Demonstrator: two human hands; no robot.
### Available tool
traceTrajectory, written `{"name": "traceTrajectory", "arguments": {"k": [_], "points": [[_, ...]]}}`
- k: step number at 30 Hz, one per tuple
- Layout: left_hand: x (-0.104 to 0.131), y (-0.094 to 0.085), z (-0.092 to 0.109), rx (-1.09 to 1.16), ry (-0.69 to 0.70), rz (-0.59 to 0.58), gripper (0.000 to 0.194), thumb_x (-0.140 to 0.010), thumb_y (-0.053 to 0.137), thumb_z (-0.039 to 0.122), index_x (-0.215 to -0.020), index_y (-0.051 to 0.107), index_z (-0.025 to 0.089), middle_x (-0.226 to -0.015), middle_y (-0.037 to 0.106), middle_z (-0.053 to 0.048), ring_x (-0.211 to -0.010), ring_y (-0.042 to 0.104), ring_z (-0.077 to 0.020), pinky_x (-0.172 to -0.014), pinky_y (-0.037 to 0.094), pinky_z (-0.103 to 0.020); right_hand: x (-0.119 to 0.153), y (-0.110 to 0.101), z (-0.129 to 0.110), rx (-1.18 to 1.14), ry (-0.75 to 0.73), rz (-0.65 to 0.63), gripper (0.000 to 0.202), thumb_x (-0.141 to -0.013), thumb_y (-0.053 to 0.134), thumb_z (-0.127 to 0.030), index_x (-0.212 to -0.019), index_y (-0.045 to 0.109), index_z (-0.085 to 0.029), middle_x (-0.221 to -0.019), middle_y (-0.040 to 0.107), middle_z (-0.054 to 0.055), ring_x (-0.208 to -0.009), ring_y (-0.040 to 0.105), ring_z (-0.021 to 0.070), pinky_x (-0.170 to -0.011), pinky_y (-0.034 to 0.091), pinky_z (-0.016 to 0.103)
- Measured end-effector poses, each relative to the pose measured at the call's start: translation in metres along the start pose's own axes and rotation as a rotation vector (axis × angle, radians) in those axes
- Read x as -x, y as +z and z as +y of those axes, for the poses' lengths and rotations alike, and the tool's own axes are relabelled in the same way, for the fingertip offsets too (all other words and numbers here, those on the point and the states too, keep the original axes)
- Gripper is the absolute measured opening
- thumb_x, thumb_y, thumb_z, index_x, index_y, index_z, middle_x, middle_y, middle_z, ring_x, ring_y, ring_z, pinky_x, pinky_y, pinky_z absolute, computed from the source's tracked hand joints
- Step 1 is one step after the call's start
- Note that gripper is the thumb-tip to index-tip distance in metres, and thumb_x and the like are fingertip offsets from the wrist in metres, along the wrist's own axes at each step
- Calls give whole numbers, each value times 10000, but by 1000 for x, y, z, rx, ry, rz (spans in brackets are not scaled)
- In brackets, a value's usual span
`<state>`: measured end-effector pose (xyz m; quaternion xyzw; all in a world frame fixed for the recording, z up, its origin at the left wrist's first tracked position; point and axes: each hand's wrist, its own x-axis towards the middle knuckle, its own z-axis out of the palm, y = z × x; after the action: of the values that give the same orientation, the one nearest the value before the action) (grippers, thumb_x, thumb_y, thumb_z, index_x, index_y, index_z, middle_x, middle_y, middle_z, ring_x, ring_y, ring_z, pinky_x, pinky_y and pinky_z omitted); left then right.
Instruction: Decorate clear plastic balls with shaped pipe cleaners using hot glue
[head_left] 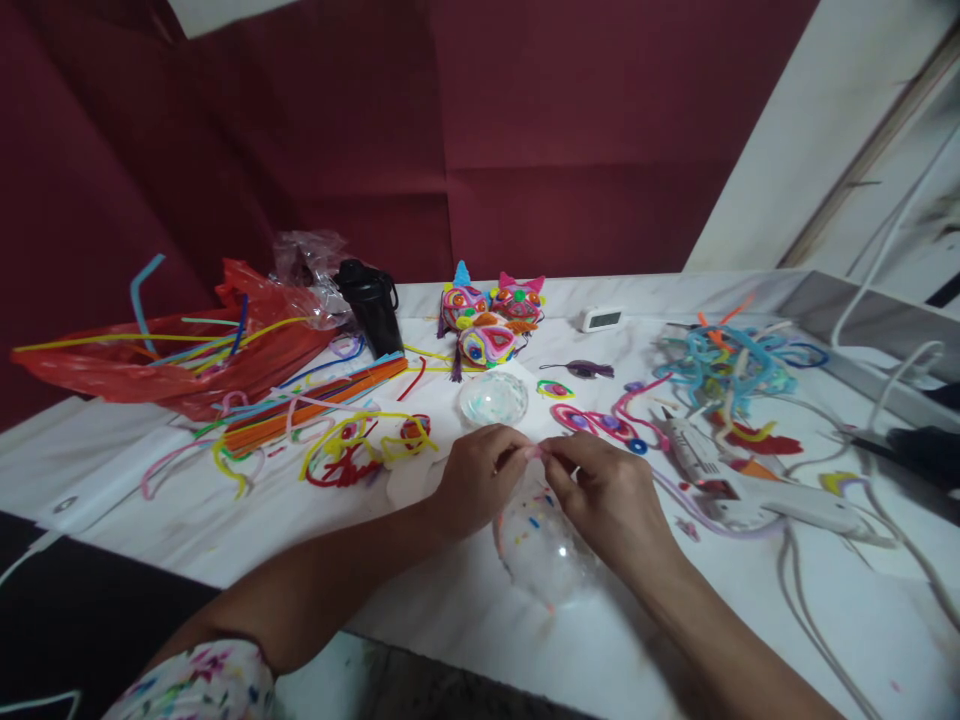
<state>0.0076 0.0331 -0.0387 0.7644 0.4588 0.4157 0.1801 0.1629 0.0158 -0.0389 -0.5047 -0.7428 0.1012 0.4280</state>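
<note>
My left hand (478,478) is closed in a pinch, its fingertips on a small pink piece (534,452) that looks like a bit of pipe cleaner. The fingertips of my right hand (611,495) meet it there and pinch the same piece. Just below the fingers is a clear plastic dome (544,545) with coloured specks; I cannot tell whether either hand touches it. Beyond my hands lies a second clear dome (493,400). Past that stand several decorated animal heads (491,342) with tassels.
On the left are a red plastic bag (262,375), orange pipe cleaners (300,410) and a black bottle (371,310). To the right lie glue guns (795,505) with trailing cords and a tangle of blue pipe cleaners (727,365). A small white digital display (602,319) stands at the back.
</note>
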Motion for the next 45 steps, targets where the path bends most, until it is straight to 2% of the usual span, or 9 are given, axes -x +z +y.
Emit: {"name": "traceTrajectory", "arguments": {"k": [6,10,13,17,22,30,38,41,45], "points": [[3,4,5,69,-49,86,153,-820,564,259,-729,663,186,-694,679,-8,-609,583,-122,-580,439,-227,-1,3,-9,-287,314,83,158,-734,590,-306,-704,705,-202,-633,679,17,-532,585,159,-506,440,268],[4,5,5,134,-99,130,178,-822,561,287,-727,666,180,-667,672,-4,-591,578,-120,-571,439,-226,0,7,-10,-493,439,84,211,-720,628,-372,-783,720,-192,-626,672,18,-520,586,170,-499,469,284],[3,5,3,178,-145,124,191,-823,560,303,-747,675,172,-672,680,-8,-596,583,-123,-573,440,-228,0,9,-8,-544,426,51,225,-725,636,-376,-825,723,-195,-706,697,29,-563,612,173,-551,499,296],[3,5,2,208,-170,119,190,-816,563,304,-749,675,165,-685,687,-9,-603,584,-121,-575,438,-225,-1,8,-7,-470,359,52,237,-736,629,-383,-843,733,-198,-712,701,37,-569,604,172,-551,488,297],[2,2,2,197,-183,31,194,-816,554,323,-755,667,177,-658,664,-1,-597,578,-127,-565,437,-228,-2,4,-6,-420,283,31,220,-763,605,-370,-805,744,-205,-689,708,42,-583,622,184,-536,490,291],[-4,-7,-4,-38,21,-97,140,-847,539,233,-752,632,189,-734,657,-8,-688,590,-133,-623,419,-240,-2,0,-4,-266,136,-49,219,-820,534,-285,-841,747,-240,-769,722,36,-637,646,176,-593,489,287],[-3,-5,-6,-91,56,-110,145,-860,543,222,-744,622,187,-738,670,-8,-700,603,-139,-655,429,-247,-5,-6,2,-84,3,-92,232,-828,501,-241,-726,708,-229,-691,676,13,-614,601,154,-568,428,268],[-2,-3,-4,-55,49,-85,138,-845,560,202,-726,625,177,-713,669,-7,-689,601,-134,-642,429,-236,-4,-4,1,-47,25,-100,224,-817,496,-238,-745,707,-216,-684,677,16,-602,607,157,-577,422,273],[-1,0,-1,5,18,-25,113,-817,576,175,-721,635,169,-691,659,4,-648,582,-118,-609,422,-220,-3,-1,-3,-128,154,-72,192,-778,524,-260,-748,707,-211,-681,688,14,-604,622,165,-577,432,273]]}}
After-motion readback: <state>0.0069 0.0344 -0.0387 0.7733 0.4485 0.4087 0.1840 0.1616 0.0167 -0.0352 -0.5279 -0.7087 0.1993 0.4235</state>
